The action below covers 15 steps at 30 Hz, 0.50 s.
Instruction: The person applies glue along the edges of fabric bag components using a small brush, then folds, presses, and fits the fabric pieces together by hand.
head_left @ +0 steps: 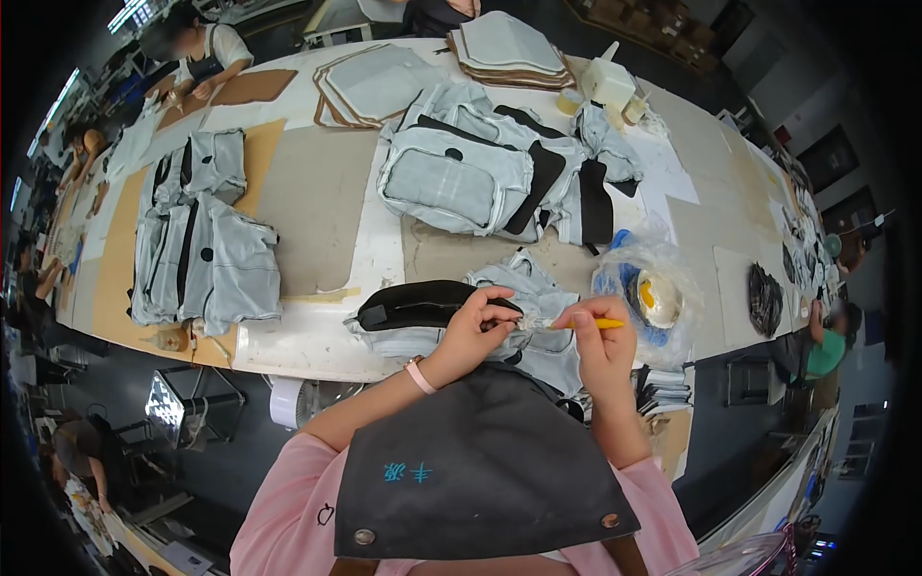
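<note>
My right hand (603,346) is closed around a slim tool with a yellow handle (609,324); its tip points left and is too small to make out. My left hand (473,331) is closed, with fingers pinched at the edge of a light grey fabric bag piece (413,341). That piece has a black panel (418,300) with a zipper-like line along it. Between my hands lies a small whitish, shiny bit (534,324) that I cannot make out. More crumpled grey fabric (538,278) spreads behind and under my hands.
Grey bag bodies with black straps (456,187) lie ahead, others (206,259) to the left. A plastic bag with a roll (663,293) is at right. Stacked panels (509,48) and a white container (608,82) stand at the back. Co-workers sit around the tables.
</note>
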{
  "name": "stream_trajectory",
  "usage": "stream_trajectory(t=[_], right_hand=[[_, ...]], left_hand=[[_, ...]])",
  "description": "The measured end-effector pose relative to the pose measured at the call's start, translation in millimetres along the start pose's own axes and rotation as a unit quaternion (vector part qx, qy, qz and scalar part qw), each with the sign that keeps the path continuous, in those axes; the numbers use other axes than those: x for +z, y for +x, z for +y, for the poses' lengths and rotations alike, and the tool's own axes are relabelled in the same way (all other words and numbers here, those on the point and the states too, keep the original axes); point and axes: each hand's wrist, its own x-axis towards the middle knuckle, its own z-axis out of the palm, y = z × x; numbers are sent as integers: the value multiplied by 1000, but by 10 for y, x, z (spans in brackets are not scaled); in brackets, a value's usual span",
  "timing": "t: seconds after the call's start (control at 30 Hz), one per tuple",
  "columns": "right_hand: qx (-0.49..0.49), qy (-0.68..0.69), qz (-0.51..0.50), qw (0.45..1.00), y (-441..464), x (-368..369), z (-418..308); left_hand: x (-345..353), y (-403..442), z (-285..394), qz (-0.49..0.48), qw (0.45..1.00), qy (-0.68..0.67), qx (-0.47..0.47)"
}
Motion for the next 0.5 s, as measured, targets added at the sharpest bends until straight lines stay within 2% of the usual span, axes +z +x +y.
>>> stream_trajectory(t=[0.2,0.4,0.5], right_hand=[[-9,60,54,997,-83,-105,-50],[-37,-47,58,996,-137,-66,102],[-148,-192,23,970,-69,30,133]], left_hand=[[13,12,37,30,999,4,-13],[19,34,15,35,999,-22,-9],[14,34,-2,35,999,-29,-10]])
